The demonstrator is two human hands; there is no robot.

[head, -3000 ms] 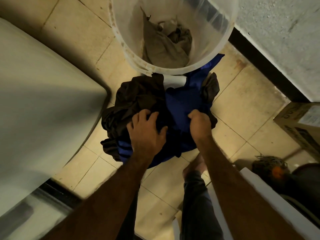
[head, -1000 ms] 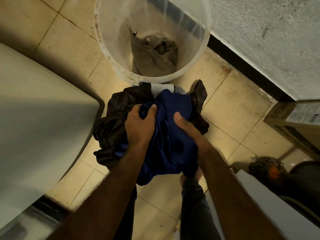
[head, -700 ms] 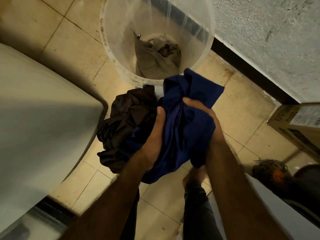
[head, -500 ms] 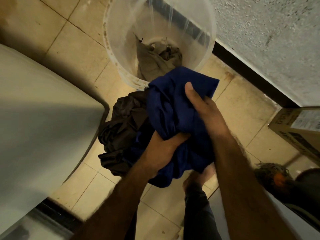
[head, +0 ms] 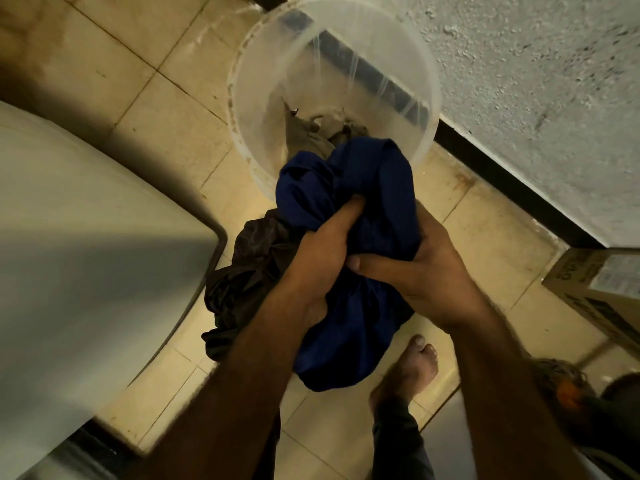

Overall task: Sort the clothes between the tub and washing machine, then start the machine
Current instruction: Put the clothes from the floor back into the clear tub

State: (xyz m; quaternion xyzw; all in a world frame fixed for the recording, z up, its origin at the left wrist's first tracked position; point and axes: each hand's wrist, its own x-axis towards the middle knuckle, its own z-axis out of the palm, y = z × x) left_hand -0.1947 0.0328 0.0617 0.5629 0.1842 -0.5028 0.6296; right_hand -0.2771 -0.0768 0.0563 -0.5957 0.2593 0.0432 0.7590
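Note:
A bunched dark blue garment [head: 349,188] is held above the tiled floor, its top edge overlapping the near rim of the translucent tub [head: 429,98]. My left hand [head: 322,258] grips it from the left and my right hand [head: 429,268] clasps it from the right, thumb across the middle. Inside the tub lies a grey-brown cloth [head: 304,133]. A dark brown pile of clothes [head: 249,268] lies on the floor under my left forearm. The white washing machine [head: 86,254] fills the left side.
A rough white wall [head: 536,81] with a black skirting runs along the right. A cardboard box [head: 599,289] stands at the right edge. My bare foot [head: 408,368] is on the floor below the garment. A dark object with an orange spot [head: 568,389] sits at lower right.
Both hands gathered the blue garment off the floor pile, bunched it tighter and lifted it toward the tub. The brown pile stayed on the floor.

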